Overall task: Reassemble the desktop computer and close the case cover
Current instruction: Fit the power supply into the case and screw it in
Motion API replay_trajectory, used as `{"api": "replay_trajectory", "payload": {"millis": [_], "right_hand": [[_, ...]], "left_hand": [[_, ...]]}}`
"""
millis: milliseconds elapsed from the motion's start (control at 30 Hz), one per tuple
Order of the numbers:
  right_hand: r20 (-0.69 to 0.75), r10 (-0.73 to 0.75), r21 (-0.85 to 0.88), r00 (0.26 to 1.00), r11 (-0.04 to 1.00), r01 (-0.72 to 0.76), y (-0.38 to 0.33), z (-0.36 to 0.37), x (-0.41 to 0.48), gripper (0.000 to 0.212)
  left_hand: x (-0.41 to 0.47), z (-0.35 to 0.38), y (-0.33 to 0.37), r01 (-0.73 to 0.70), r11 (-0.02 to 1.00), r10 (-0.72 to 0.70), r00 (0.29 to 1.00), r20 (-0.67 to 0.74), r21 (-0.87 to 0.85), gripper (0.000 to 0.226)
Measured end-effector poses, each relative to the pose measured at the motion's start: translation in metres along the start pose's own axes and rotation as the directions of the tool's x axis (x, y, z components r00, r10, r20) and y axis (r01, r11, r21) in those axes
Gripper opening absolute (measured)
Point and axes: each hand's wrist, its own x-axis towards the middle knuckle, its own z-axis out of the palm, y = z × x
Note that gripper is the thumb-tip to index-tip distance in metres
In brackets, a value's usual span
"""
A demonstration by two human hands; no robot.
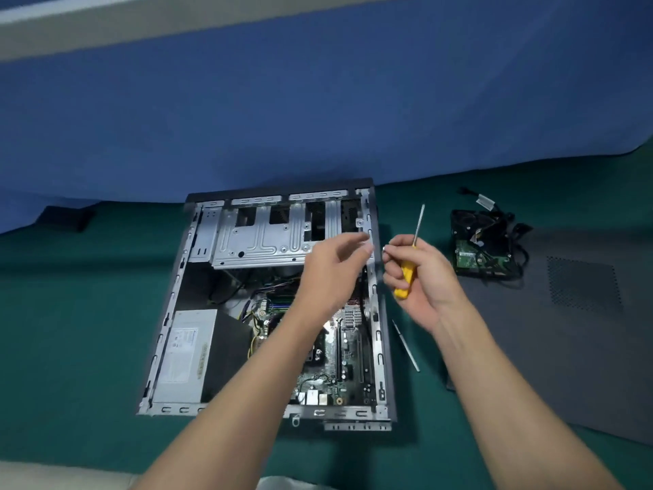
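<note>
An open desktop case (169, 305) lies flat on the green table cover, its silver drive cage (254, 242) at the far end and the motherboard (339, 355) showing inside. My left hand (335, 263) hovers over the case's right side with relaxed, blurred fingers. My right hand (420, 274) grips a yellow-handled screwdriver (406, 277), its shaft pointing up and away, and pinches a small silver screw (386, 248) at its fingertips. The dark grey case cover (579, 334) lies flat to the right.
A hard drive with a fan and black cables (484, 245) sits at the back right. A thin metal tool (406, 346) lies beside the case's right edge. A power supply (183, 351) fills the case's near left. A blue wall stands behind.
</note>
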Motion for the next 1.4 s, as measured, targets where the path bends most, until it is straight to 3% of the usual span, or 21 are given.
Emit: {"api": "replay_trajectory", "payload": {"millis": [167, 433, 533, 633, 833, 900, 1000, 1067, 1133, 1200, 1300, 1400], "right_hand": [[0.097, 0.024, 0.268, 0.995, 0.962, -0.049, 0.033, 0.038, -0.047, 0.012], [0.058, -0.03, 0.24, 0.998, 0.971, 0.015, 0.126, 0.096, -0.105, 0.013], [-0.076, -0.109, 0.108, 0.991, 0.987, 0.116, 0.167, 0.122, -0.12, 0.01], [-0.208, -0.239, -0.163, 0.948, 0.965, 0.208, 0.203, 0.141, -0.132, 0.01], [-0.225, -0.369, -0.468, 0.902, 0.853, 0.232, 0.245, 0.156, -0.149, 0.006], [-0.231, -0.412, -0.568, 0.881, 0.792, 0.222, 0.249, 0.154, -0.148, 0.009], [-0.182, -0.511, -0.764, 0.84, 0.612, 0.206, 0.25, 0.147, -0.146, 0.009], [-0.146, -0.577, -0.843, 0.804, 0.497, 0.204, 0.25, 0.138, -0.146, 0.011], [-0.089, -0.638, -0.911, 0.765, 0.363, 0.197, 0.249, 0.126, -0.147, 0.013], [0.001, -0.657, -0.95, 0.754, 0.234, 0.205, 0.252, 0.115, -0.148, 0.007], [0.145, -0.646, -0.958, 0.75, 0.096, 0.269, 0.264, 0.102, -0.147, 0.005], [0.281, -0.63, -0.943, 0.724, -0.041, 0.33, 0.278, 0.097, -0.145, 0.005]], "left_hand": [[-0.043, -0.024, 0.0, -0.032, 0.964, 0.032, 0.999, -0.004, -0.264, 0.014], [-0.114, -0.106, -0.049, -0.125, 0.942, 0.139, 0.99, 0.021, -0.312, 0.014], [-0.137, -0.134, -0.074, -0.108, 0.941, 0.109, 0.994, -0.016, -0.321, 0.018], [-0.156, -0.157, -0.098, -0.108, 0.956, 0.097, 0.994, -0.055, -0.272, 0.021], [-0.181, -0.182, -0.122, -0.136, 0.986, 0.118, 0.978, -0.169, -0.094, 0.025], [-0.184, -0.184, -0.126, -0.117, 0.99, 0.103, 0.98, -0.171, -0.074, 0.019], [-0.187, -0.184, -0.131, -0.111, 0.993, 0.104, 0.987, -0.122, -0.048, 0.011], [-0.187, -0.186, -0.143, -0.177, 0.962, 0.202, 0.974, -0.103, 0.209, 0.018], [-0.186, -0.193, -0.16, -0.243, 0.787, 0.317, 0.948, -0.034, 0.567, 0.031], [-0.181, -0.202, -0.177, -0.265, 0.604, 0.3, 0.949, 0.093, 0.752, 0.045], [-0.176, -0.207, -0.195, -0.277, 0.444, 0.225, 0.955, 0.194, 0.852, 0.067], [-0.17, -0.209, -0.201, -0.277, 0.401, 0.281, 0.945, 0.17, 0.873, 0.057]]}}
